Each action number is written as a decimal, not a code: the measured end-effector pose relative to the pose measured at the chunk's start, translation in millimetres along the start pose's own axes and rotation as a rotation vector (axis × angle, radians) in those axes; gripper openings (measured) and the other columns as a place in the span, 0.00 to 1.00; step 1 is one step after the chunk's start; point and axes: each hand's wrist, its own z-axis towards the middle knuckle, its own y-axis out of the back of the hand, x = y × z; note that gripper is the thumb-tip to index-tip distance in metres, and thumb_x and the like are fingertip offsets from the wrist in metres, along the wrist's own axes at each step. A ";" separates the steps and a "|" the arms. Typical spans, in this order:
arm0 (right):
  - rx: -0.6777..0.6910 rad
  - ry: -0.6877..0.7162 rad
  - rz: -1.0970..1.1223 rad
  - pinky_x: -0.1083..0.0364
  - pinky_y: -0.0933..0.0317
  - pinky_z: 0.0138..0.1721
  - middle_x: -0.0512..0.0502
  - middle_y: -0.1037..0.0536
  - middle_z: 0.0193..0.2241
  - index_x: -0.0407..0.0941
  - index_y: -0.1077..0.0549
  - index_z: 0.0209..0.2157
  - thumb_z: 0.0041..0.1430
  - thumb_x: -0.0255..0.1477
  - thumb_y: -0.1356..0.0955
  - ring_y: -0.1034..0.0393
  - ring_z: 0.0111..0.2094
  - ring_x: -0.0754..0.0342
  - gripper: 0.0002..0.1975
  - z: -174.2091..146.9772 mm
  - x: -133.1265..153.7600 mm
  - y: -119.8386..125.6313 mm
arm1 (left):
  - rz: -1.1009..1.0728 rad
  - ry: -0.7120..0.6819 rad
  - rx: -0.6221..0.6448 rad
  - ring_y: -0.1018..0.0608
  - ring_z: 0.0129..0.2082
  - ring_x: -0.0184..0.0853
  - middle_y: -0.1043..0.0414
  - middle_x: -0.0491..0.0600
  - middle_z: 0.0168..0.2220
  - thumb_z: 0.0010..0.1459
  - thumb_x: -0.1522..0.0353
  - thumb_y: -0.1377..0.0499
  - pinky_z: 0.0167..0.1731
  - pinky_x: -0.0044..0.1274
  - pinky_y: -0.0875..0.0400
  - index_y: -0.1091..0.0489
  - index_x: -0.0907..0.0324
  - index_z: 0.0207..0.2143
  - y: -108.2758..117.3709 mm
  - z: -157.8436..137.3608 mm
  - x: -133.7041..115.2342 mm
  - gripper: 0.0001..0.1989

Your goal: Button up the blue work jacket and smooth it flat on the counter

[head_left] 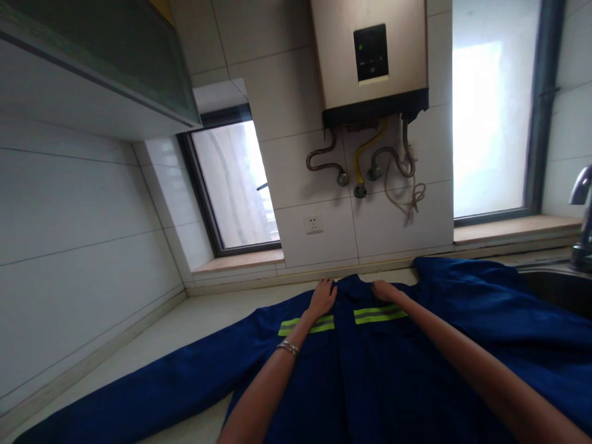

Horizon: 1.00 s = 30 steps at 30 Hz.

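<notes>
A dark blue work jacket of stiff woven cloth point(393, 376), with two yellow-green reflective strips across the chest, lies spread front-up on the pale, smooth stone bench point(185, 327). One sleeve runs out to the near left and the other drapes right toward the steel sink point(550, 283).

The left hand point(322, 298) lies flat, fingers extended and released, on the far edge of the jacket by the collar, with a metal bracelet point(287, 348) on its wrist. The right hand point(383, 290) rests just beside it on the collar's other side; it looks flat rather than clenched, though its fingertips are hard to make out.

The step appears to be smoothing and squaring the collar area. A next move would call for even pressure outward so the cloth lies without ridges.

Behind, glossy white wall tiles carry a beige boxy water heater point(370, 55) with looping hoses.
</notes>
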 end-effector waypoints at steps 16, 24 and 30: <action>-0.156 -0.059 -0.023 0.48 0.49 0.51 0.30 0.30 0.48 0.36 0.31 0.49 0.61 0.31 0.44 0.38 0.51 0.43 0.22 10.1 -19.0 -10.2 | 0.367 -0.144 0.284 0.54 0.63 0.47 0.61 0.52 0.65 0.60 0.53 0.64 0.57 0.42 0.57 0.59 0.55 0.63 -68.2 -33.1 17.0 0.32; -0.324 0.147 0.065 0.58 0.51 0.52 0.39 0.29 0.48 0.38 0.29 0.46 0.59 0.22 0.43 0.39 0.51 0.53 0.17 41.7 52.2 -3.6 | 0.361 -0.168 0.279 0.54 0.63 0.45 0.61 0.51 0.65 0.60 0.53 0.64 0.58 0.41 0.57 0.58 0.55 0.63 -70.1 -33.5 20.0 0.32; -0.236 0.093 0.106 0.57 0.43 0.46 0.36 0.25 0.42 0.37 0.28 0.44 0.59 0.27 0.41 0.32 0.45 0.52 0.16 80.2 123.0 -32.8 | 0.367 -0.183 0.251 0.53 0.62 0.47 0.59 0.52 0.64 0.60 0.53 0.65 0.57 0.41 0.55 0.57 0.57 0.63 -73.7 -34.3 21.8 0.31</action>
